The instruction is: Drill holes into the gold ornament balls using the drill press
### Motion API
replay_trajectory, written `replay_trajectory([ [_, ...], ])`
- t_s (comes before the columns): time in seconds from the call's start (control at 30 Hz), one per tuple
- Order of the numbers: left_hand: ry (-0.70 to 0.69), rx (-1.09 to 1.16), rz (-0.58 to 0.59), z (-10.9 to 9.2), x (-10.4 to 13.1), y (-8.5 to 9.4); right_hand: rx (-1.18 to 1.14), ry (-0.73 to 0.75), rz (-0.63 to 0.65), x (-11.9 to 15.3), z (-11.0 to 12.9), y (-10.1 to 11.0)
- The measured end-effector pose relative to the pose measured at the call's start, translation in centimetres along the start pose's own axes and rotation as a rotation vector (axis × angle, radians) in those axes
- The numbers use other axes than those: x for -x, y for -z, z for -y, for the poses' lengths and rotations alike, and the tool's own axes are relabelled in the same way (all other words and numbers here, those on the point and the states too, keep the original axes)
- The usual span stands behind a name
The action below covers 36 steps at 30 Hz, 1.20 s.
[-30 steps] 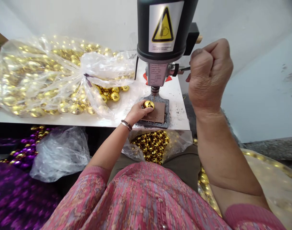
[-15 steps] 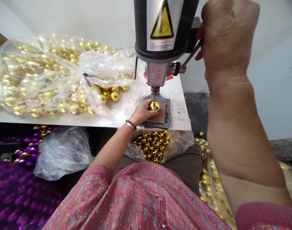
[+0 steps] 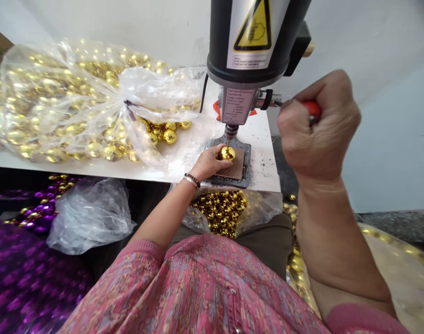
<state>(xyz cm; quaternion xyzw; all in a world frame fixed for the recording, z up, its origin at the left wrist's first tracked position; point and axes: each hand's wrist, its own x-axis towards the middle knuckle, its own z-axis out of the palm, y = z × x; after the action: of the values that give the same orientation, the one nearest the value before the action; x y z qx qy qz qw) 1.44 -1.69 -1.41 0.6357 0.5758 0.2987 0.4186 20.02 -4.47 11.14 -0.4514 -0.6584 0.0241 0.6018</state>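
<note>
Above my left hand (image 3: 210,163), the drill (image 3: 245,76) bears a yellow warning triangle (image 3: 253,28) with a hand symbol; the small print (image 3: 248,61) beneath and lower label (image 3: 236,103) are too tiny to read.

Ball (image 3: 227,154) beneath drill chuck (image 3: 231,130), bag of balls (image 3: 145,87) on table (image 3: 266,182) at left

The left hand (image 3: 210,162) has a gold ball (image 3: 228,154) in its grip over a brown board (image 3: 237,170), the drill bit (image 3: 228,143) right at the ball's top. The right hand (image 3: 318,132) is closed around the red-ended handle (image 3: 313,110) of the drill (image 3: 257,76). Dark crumbs (image 3: 262,165) lie on the white counter (image 3: 272,183). At left sits a tied clear bag (image 3: 149,86) of gold balls; below the counter's edge, an open bag (image 3: 260,208) holds more.
</note>
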Motion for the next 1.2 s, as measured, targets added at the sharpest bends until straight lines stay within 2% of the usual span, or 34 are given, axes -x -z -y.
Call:
replay_trajectory([
  [0.23,-0.023,-0.041,0.003,0.2,0.0,-0.1,0.118,0.099,-0.039,2.9,-2.3,-0.6],
  [0.43,-0.064,-0.034,-0.025,0.9,-0.2,-0.4,0.133,0.052,-0.067,4.5,-3.3,-1.1],
  [0.6,-0.061,-0.032,-0.033,1.1,-0.3,-0.5,0.085,0.094,-0.116,5.2,-4.2,-1.8],
  [0.8,-0.075,-0.033,-0.03,1.2,-0.2,-0.6,0.099,0.186,-0.238,6.0,-5.3,-2.9],
  [1.2,-0.099,-0.038,-0.048,1.1,0.2,-0.6,0.094,0.221,-0.282,6.7,-6.6,-4.2],
])
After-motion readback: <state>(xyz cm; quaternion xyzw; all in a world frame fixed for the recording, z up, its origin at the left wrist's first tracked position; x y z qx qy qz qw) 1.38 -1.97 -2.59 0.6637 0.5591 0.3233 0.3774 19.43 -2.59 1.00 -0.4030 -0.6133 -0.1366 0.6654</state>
